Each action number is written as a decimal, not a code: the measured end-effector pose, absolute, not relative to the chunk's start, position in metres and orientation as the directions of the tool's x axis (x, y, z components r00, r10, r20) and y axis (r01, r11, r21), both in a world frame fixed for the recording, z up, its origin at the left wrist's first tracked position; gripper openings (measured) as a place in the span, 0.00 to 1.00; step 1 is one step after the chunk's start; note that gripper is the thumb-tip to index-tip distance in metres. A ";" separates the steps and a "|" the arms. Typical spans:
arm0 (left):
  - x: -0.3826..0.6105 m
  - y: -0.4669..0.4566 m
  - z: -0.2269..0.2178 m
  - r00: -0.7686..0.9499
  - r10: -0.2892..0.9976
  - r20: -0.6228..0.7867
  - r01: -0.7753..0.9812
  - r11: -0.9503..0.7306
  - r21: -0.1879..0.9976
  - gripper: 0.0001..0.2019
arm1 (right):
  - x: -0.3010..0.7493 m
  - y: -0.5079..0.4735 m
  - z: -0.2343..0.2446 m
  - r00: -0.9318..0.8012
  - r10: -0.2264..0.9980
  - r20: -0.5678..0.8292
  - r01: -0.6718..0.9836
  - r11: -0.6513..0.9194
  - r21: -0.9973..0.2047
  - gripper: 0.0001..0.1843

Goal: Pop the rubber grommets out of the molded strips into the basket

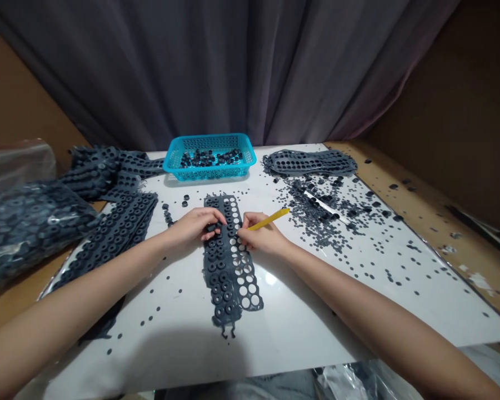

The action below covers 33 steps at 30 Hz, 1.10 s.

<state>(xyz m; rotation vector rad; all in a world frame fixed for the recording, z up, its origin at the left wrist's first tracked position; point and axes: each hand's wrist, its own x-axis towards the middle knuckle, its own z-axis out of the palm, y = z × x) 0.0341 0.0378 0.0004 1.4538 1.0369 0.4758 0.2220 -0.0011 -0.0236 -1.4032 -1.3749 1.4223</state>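
Observation:
My left hand lies on a dark grey moulded rubber strip, its fingertips closed around a small rubber ring in the strip. Rows of rings stand on the strip's left side, and round holes run down its right side. My right hand grips a yellow pencil-like stick, and its fingertips rest at the strip's right edge. The stick's tip is hidden behind my fingers.
A blue plastic basket of dark rings stands at the white table's far edge. Stacked rubber strips and a bulging plastic bag lie left. Another strip and scattered rubber bits lie right.

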 end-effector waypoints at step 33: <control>0.045 0.037 -0.014 0.779 0.626 0.043 0.534 -0.697 0.477 0.07 | 0.226 0.001 -0.032 -0.173 0.960 -0.220 0.149 -0.195 -0.969 0.10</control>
